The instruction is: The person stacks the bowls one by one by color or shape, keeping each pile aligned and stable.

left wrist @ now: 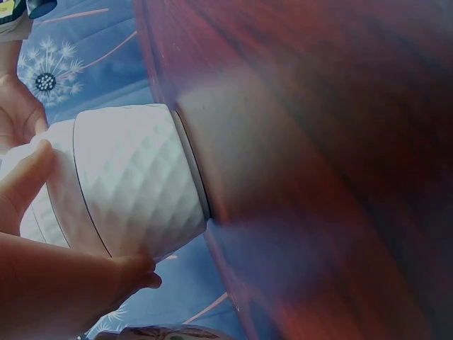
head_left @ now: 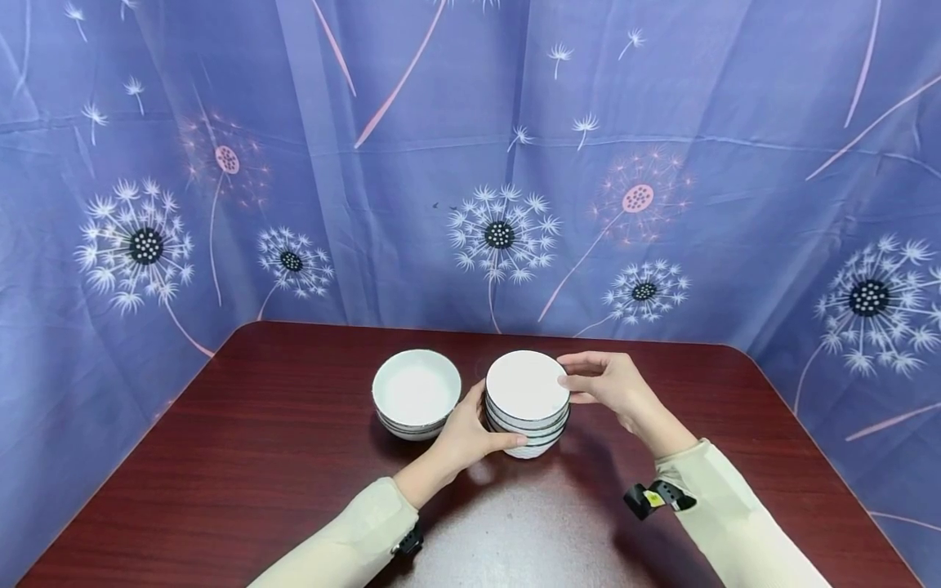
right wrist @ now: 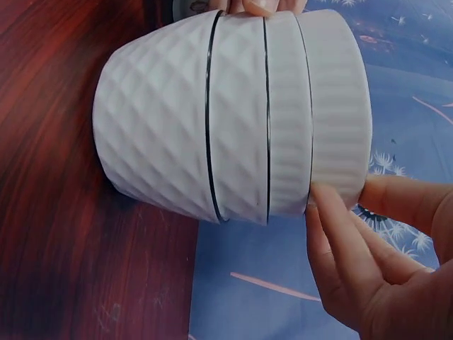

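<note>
A stack of several white bowls (head_left: pixel 525 437) with thin dark rims and textured walls stands upright on the table. My left hand (head_left: pixel 466 433) grips it from the left, thumb across the front and fingers round the far side. On the right, my right hand (head_left: pixel 613 384) pinches the top bowl (right wrist: pixel 338 106), thumb over its rim and fingertips against its outer wall near the seam with the bowl below. The left wrist view shows the diamond-patterned wall of a lower bowl (left wrist: pixel 134 173) beside the left thumb. Wider white bowls (head_left: pixel 416 388), also nested, sit just left of the left hand.
The dark red-brown wooden table (head_left: pixel 243 457) has rounded far corners. A blue curtain (head_left: pixel 412 204) with dandelion prints hangs behind it and along both sides. Black straps (head_left: pixel 657 496) circle the sleeved wrists.
</note>
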### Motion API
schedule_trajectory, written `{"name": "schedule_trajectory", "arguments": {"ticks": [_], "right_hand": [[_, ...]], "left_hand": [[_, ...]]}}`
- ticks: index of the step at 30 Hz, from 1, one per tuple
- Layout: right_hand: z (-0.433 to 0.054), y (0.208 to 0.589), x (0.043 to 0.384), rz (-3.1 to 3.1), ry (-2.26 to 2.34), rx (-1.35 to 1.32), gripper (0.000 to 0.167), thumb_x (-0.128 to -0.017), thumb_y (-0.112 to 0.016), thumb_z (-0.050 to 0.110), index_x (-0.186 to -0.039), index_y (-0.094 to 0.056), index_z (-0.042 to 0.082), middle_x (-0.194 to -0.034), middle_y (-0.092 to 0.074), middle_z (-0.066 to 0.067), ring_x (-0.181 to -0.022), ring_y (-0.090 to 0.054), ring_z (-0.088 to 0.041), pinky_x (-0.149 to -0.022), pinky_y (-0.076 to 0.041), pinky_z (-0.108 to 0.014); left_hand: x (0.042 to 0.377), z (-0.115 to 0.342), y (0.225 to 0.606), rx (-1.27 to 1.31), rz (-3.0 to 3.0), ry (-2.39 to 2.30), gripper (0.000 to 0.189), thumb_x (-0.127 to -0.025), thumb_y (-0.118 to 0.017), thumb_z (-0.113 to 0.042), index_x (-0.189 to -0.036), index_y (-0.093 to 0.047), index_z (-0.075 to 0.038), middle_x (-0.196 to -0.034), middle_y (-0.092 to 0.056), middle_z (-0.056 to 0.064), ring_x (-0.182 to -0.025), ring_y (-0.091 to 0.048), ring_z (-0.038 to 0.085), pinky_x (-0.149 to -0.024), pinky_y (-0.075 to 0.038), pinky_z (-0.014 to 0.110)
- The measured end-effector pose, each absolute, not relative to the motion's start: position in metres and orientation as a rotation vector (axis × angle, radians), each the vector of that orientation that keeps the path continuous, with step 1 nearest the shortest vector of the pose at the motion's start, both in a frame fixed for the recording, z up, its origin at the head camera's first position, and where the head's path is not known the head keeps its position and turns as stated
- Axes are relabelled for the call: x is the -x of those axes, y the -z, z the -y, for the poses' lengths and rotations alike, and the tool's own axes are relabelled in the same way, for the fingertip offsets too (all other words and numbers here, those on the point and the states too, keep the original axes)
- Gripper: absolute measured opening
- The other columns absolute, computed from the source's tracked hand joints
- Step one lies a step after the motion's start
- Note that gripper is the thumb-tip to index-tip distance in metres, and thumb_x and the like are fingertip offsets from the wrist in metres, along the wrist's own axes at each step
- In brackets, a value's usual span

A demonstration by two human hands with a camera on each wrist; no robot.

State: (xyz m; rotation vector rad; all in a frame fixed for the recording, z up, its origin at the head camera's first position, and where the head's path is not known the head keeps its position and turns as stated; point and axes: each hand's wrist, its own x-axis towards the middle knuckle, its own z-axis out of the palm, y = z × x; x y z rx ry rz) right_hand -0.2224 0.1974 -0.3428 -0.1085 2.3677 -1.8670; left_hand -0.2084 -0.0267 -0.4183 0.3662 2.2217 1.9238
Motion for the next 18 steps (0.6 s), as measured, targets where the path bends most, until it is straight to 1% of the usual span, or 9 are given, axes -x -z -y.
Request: {"name": "schedule_trajectory", "arguments": {"ticks": [6, 8, 12, 14, 18], "right_hand": [[-0.201, 0.345, 0.222, -2.41, 1.795, 0.157, 0.043, -0.087, -0.067, 0.002, -0.126, -0.054, -0.012, -0.118, -0.06, -0.028, -0.084, -0.066, -0.012, -0.079, -0.058, -0.04], [-0.203, 0.346, 0.221, -2.414, 1.79, 0.165, 0.044, -0.089, -0.066, 0.003, -0.127, -0.053, -0.012, -0.12, -0.059, -0.029, -0.085, -0.066, -0.012, -0.08, -0.057, -0.041], [-0.208, 0.345, 0.219, -2.415, 1.8, 0.177, 0.045, -0.091, -0.064, 0.006, -0.13, -0.05, -0.012, -0.122, -0.057, -0.029, -0.089, -0.065, -0.013, -0.085, -0.055, -0.042], [-0.211, 0.346, 0.218, -2.413, 1.809, 0.188, 0.046, -0.091, -0.064, 0.007, -0.131, -0.049, -0.011, -0.123, -0.056, -0.03, -0.091, -0.065, -0.014, -0.087, -0.054, -0.043], [-0.216, 0.346, 0.217, -2.418, 1.818, 0.218, 0.05, -0.092, -0.064, 0.01, -0.134, -0.046, -0.01, -0.127, -0.053, -0.031, -0.098, -0.063, -0.015, -0.087, -0.055, -0.039]], "left_hand": [[0.209, 0.025, 0.421, -0.361, -2.22, -1.917, 0.109, -0.07, -0.087, -0.014, -0.152, -0.016, -0.001, -0.155, -0.027, 0.016, -0.141, -0.027, 0.027, -0.115, -0.026, 0.042], [0.209, 0.026, 0.421, -0.39, -2.221, -1.917, 0.109, -0.07, -0.087, -0.014, -0.152, -0.016, -0.002, -0.154, -0.028, 0.016, -0.14, -0.03, 0.027, -0.114, -0.026, 0.043], [0.209, 0.028, 0.42, -0.421, -2.236, -1.898, 0.108, -0.069, -0.086, -0.013, -0.153, -0.017, -0.004, -0.15, -0.034, 0.016, -0.134, -0.038, 0.028, -0.112, -0.03, 0.046], [0.209, 0.029, 0.416, -0.424, -2.237, -1.881, 0.108, -0.069, -0.086, -0.014, -0.152, -0.018, -0.004, -0.149, -0.035, 0.016, -0.133, -0.04, 0.029, -0.111, -0.031, 0.047], [0.208, 0.035, 0.405, -0.428, -2.212, -1.866, 0.107, -0.071, -0.085, -0.014, -0.153, -0.016, -0.004, -0.153, -0.028, 0.017, -0.138, -0.032, 0.031, -0.114, -0.027, 0.045]]}}
